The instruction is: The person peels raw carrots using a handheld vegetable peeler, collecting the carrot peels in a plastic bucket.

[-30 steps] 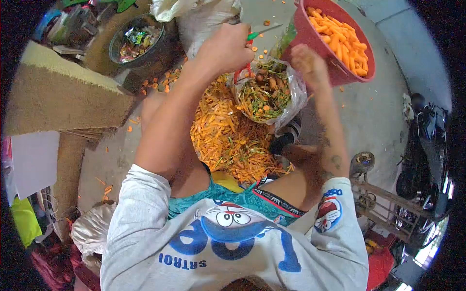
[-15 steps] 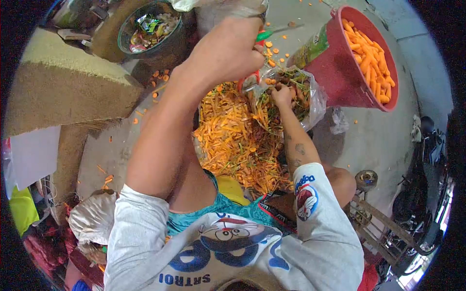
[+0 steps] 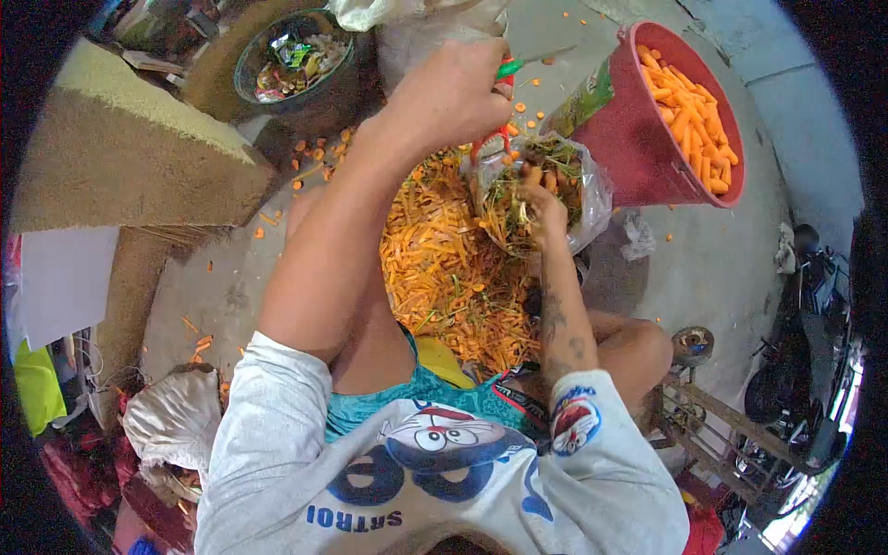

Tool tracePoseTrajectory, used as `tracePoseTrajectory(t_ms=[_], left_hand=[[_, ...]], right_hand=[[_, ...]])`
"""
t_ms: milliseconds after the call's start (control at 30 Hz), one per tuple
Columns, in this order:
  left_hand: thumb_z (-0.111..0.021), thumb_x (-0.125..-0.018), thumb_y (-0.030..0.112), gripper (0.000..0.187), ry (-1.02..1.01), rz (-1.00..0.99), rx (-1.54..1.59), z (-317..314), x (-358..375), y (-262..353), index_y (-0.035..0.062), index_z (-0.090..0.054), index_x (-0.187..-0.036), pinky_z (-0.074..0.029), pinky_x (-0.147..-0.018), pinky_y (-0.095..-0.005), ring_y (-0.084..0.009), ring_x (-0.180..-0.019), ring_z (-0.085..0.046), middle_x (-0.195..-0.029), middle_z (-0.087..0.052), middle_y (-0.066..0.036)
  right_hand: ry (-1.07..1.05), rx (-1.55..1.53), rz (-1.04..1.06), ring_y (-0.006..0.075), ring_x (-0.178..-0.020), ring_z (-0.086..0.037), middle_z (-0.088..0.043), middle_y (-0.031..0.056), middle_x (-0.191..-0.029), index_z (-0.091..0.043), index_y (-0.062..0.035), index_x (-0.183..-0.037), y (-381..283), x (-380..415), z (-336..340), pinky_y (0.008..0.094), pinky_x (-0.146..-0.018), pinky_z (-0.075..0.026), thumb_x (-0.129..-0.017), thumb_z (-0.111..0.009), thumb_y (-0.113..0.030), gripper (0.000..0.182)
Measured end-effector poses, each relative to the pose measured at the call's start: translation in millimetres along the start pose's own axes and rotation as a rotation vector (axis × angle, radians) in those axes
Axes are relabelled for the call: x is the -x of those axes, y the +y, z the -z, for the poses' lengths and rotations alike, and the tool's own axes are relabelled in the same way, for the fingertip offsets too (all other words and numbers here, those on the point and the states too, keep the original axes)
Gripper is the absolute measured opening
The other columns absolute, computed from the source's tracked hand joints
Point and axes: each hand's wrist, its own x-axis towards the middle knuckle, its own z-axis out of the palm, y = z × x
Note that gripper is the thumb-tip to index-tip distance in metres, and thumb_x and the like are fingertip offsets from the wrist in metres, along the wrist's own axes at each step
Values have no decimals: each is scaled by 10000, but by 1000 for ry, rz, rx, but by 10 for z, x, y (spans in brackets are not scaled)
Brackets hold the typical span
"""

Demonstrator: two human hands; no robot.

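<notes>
My left hand (image 3: 462, 88) is a closed fist round a knife (image 3: 511, 67) with a green handle, its thin blade pointing right. A red-handled tool (image 3: 488, 141), perhaps a peeler, hangs below the same fist. My right hand (image 3: 548, 211) is at the clear plastic bag (image 3: 597, 199) of unpeeled carrots and green stems. Its fingers are closed round what looks like a carrot (image 3: 534, 176), partly hidden by the hand. Between my legs lies a wide heap of orange carrot peelings (image 3: 444, 268), mixed with green stalks.
A tilted red bucket (image 3: 638, 139) of peeled carrots (image 3: 694, 116) stands at the upper right. A dark bin (image 3: 347, 79) with wrappers is at the upper left, beside a pale sack (image 3: 398, 46). Carrot ends are scattered on the floor (image 3: 222, 287). A metal frame (image 3: 731, 421) is at right.
My right hand has drawn back a little towards me within the bag, and an orange carrot now shows at its fingers. My left hand keeps its grip; the view has shifted slightly.
</notes>
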Motion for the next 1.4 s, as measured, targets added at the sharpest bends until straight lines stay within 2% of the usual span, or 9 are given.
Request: tracePoseTrajectory(t_ms=[100,433,633,733,1033,1100,1167,1267,1400], left_hand=[[-708,-843,171,298,80,-42,99,-73,3,67,-27,-678,-1063,-543,-821,-457,-423,-930,-698,-945,-701,-276],[-784,-900,277,270,4,67,896,-294,-97,481,60,-720,-1048,-526,-685,-306,-101,-742,-660,-884,-732,0],[-775,-847,175,241,194,1,726,-478,-126,530,5,-687,-993,-561,-695,-369,-208,-764,-728,-825,-744,-111],[-715,-758,157,361,96,-18,-94,-475,-76,389,-3,-647,-1074,-564,-799,-512,-439,-907,-706,-938,-713,-266],[-712,-768,156,408,-121,-209,21,-905,-24,669,-26,-645,-1127,-549,-849,-525,-460,-955,-690,-942,-693,-304],[-715,-775,173,382,-414,-66,-82,-928,-183,449,-41,-655,-1086,-546,-854,-534,-469,-963,-685,-944,-695,-303],[-724,-778,164,375,-310,-73,-75,-988,-176,357,-53,-664,-1078,-562,-809,-495,-465,-925,-692,-940,-691,-307],[-732,-824,153,313,-68,-217,175,-769,-142,449,-47,-675,-1058,-567,-744,-439,-374,-827,-714,-894,-727,-226],[-748,-899,162,153,-28,24,829,-531,-130,598,29,-698,-954,-465,-558,-289,-120,-626,-588,-771,-679,-29]], right_hand=[[-59,-506,48,188,-910,-667,-705,57,-1012,-673,-37,-1186,-728,733,-129,358,-845,-555,-973,-612,-265,317],[-240,-410,283,139,-811,-637,-647,53,-939,-617,-38,-1213,-2491,1749,-381,308,-720,-560,-1041,-577,-287,305],[-217,-546,421,145,-974,-657,-687,54,-1040,-644,-59,-1165,-2346,1715,-247,304,-891,-547,-990,-678,-206,231],[-64,-625,344,167,-1075,-661,-709,59,-1193,-660,-68,-1234,-2298,1731,-98,337,-980,-529,-972,-704,-185,291],[-151,-598,378,228,-1173,-665,-680,125,-1295,-640,13,-1272,-2137,1917,-445,362,-1006,-549,-986,-673,-105,311],[-222,-614,378,223,-1118,-686,-691,123,-1254,-635,14,-1262,-2186,1976,-449,372,-974,-562,-983,-675,-90,300],[-241,-402,622,208,-1076,-690,-701,105,-1172,-626,1,-1245,-2213,2015,-397,365,-942,-567,-971,-690,-84,294],[-123,-703,517,188,-982,-688,-695,90,-1097,-616,-18,-1229,-2317,1990,-280,340,-855,-574,-1008,-642,-151,259],[-38,-688,343,167,-850,-651,-660,66,-1001,-617,-46,-1194,-2295,1878,-120,329,-686,-522,-1027,-500,-246,286]])
